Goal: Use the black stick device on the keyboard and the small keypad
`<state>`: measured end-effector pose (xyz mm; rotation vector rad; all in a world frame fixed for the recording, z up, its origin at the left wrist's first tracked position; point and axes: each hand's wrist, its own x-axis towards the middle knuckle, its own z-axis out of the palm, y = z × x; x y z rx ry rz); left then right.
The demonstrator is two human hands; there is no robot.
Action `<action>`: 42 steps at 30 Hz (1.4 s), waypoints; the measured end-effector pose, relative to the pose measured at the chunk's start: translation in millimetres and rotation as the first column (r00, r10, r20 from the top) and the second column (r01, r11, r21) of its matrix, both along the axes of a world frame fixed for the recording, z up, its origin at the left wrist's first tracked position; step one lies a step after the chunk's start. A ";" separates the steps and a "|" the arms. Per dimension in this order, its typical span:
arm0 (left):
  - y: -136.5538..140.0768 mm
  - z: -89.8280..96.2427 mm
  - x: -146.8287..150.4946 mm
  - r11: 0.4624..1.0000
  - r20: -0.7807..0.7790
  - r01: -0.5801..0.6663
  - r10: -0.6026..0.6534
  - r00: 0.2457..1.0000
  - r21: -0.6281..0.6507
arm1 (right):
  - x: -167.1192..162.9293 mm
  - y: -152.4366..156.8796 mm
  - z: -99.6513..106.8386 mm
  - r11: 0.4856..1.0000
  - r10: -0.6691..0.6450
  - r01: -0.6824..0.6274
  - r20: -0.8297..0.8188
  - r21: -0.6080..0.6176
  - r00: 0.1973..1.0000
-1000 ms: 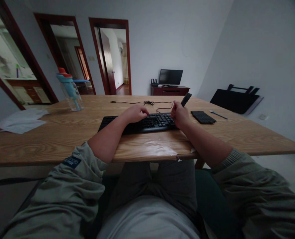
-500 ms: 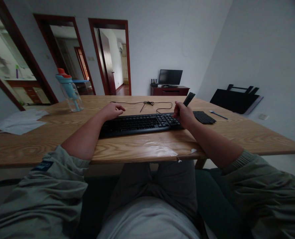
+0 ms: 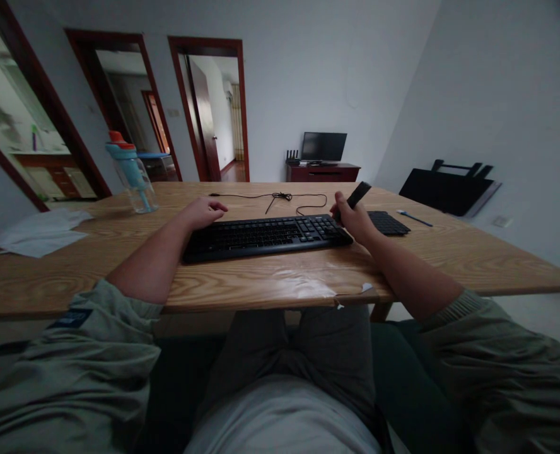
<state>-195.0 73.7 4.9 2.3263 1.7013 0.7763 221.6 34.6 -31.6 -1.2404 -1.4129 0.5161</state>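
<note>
A long black keyboard (image 3: 261, 234) lies on the wooden table in front of me. At its upper left corner is my left hand (image 3: 202, 213), open, with loosely bent fingers and the thumb apart; whether it touches the keyboard I cannot tell. Beside the keyboard's right end, my right hand (image 3: 352, 217) is closed round a flat black tool (image 3: 359, 194) that looks like a brush. The tool's upper end points up and to the right, while its lower end is hidden by the hand. A thin black cable (image 3: 284, 197), partly bundled, runs behind the keyboard.
A dark ribbed pad (image 3: 388, 223) and a slim blue stick-like item (image 3: 415, 218) lie on the right of the table (image 3: 478, 258). White paper (image 3: 43, 233) and a clear bottle with a red lid (image 3: 135, 180) are on the left.
My left hand has shifted left, and the keyboard's left end sits slightly farther left. My right hand has moved a little right, uncovering more of the keyboard's right end.
</note>
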 end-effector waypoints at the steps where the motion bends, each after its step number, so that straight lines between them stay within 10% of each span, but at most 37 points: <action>1: 0.9 -0.5 0.2 1.000 -0.004 0.007 -0.007 1.000 -0.003 | 0.0 0.9 -1.0 1.000 0.003 -0.003 -0.015 0.014 1.000; 35: -1.0 1.3 2.8 1.000 0.021 0.006 -0.006 1.000 -0.018 | 2.3 -1.0 4.3 0.984 0.052 -0.040 -0.060 0.176 0.997; 42: -1.7 0.5 3.1 1.000 0.013 0.014 -0.014 1.000 -0.009 | 19.4 -15.6 18.3 0.959 -0.078 -0.037 0.389 0.280 0.918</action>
